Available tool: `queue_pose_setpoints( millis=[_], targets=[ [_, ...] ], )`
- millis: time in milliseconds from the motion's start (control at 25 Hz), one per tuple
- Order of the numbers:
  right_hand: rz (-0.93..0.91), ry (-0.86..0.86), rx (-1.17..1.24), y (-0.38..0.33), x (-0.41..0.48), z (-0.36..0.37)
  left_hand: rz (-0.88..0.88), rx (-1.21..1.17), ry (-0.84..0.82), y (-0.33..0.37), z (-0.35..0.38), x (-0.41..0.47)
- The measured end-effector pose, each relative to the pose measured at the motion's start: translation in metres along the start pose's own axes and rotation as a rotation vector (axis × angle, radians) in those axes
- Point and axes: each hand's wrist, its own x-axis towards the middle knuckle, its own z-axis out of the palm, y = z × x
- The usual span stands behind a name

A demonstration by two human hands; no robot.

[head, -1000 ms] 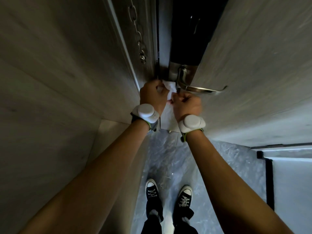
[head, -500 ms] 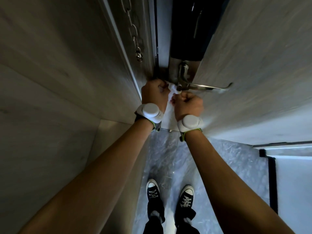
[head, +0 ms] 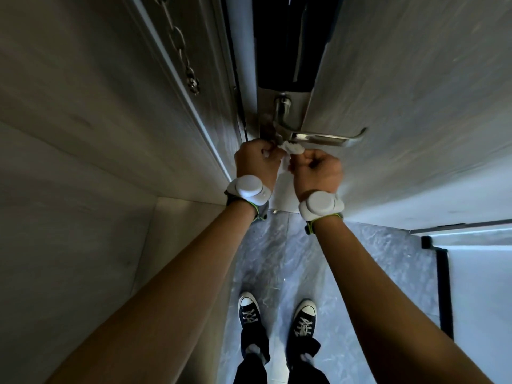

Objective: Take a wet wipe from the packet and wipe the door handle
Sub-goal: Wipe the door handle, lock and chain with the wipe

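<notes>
Both fists are closing on one crumpled white wet wipe (head: 291,148), the left hand (head: 256,162) pinching its near end and the right hand (head: 317,169) gripping its other end, bunched between them and touching the brushed-steel lever door handle (head: 322,138) just above their knuckles.

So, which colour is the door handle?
Silver metal; the door handle shows clearly in the head view.
</notes>
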Motion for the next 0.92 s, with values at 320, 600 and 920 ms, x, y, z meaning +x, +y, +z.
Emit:
queue_pose_setpoints(
  millis=[320,600,920],
  targets=[
    [-0.095,0.058,-0.088,-0.016,0.006,-0.02,0.029,-0.044,0.045,0.015,0.002,-0.009],
    [-0.106,0.031,-0.128,-0.018,0.009,-0.021,-0.02,-0.172,0.006,0.006,0.007,-0.009],
    [-0.094,-0.05,-0.117,-0.027,-0.026,-0.028,-0.051,-0.129,-0.023,0.009,-0.01,-0.026]
  ],
)
